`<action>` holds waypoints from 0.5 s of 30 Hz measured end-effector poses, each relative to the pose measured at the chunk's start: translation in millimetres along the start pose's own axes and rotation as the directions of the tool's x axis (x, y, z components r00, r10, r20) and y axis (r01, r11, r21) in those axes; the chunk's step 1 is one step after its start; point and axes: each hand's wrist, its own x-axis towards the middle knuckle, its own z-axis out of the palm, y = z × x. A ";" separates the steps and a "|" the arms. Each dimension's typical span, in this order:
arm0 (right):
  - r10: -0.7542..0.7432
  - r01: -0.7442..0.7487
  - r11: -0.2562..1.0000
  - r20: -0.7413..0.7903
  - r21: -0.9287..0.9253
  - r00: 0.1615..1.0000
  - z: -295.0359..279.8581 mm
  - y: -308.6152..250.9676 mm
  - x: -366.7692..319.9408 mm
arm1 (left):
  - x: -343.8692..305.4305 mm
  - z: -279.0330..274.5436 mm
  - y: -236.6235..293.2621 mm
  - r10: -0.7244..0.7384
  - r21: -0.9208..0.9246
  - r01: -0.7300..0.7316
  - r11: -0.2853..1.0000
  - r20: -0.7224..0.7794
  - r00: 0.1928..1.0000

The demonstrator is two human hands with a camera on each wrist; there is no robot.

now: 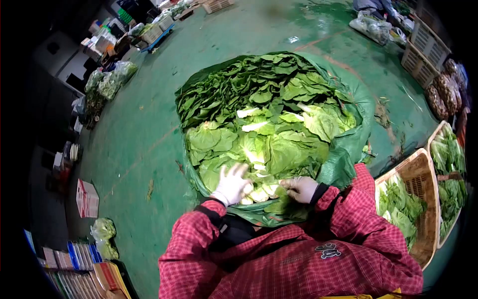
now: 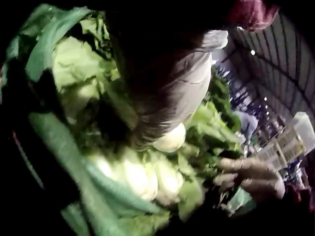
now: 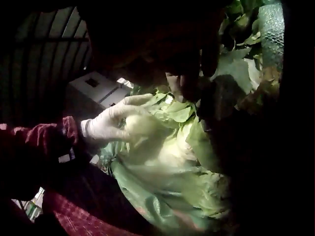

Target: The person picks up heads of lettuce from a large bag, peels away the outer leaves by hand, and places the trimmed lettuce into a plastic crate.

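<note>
A big green sack (image 1: pixel 343 159) is packed with leafy greens, dark leaves at the far side and paler heads (image 1: pixel 209 142) nearer. My gloved left hand (image 1: pixel 230 187) is at its near edge, fingers spread. In the right wrist view, the thumb and fingers of that left hand (image 3: pixel 115 120) hold the pale base of a leafy green head (image 3: pixel 142 129). More white stem ends (image 2: pixel 140 179) sit just below it. My gloved right hand (image 1: pixel 300 189) is beside these stems with bent fingers, above a darker leaf (image 1: pixel 286 205); I cannot tell whether it grips the leaf.
Plastic crates (image 1: pixel 420 189) of leafy greens stand close on the right. Stacked crates (image 1: pixel 423 55) and bagged goods are at the far right. A white and red box (image 1: pixel 87 198) and a bagged vegetable (image 1: pixel 103 229) lie left on the green floor (image 1: pixel 134 129).
</note>
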 end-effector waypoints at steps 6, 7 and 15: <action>0.119 -0.117 0.985 -0.009 0.125 0.993 -31.2 -29.6 0.4 | -9.7 -57.3 -32.9 -0.385 -0.747 -0.159 0.646 -0.498 0.777; 0.061 -0.026 0.978 -0.163 0.206 0.985 -40.2 -42.6 1.5 | -6.9 -60.9 -31.8 -0.442 -0.889 -0.369 0.272 -0.456 0.772; 0.074 0.018 0.988 -0.574 0.153 0.816 -102.9 -61.7 20.6 | -9.9 -102.0 44.8 -0.488 -0.676 -0.509 -0.533 -0.246 0.838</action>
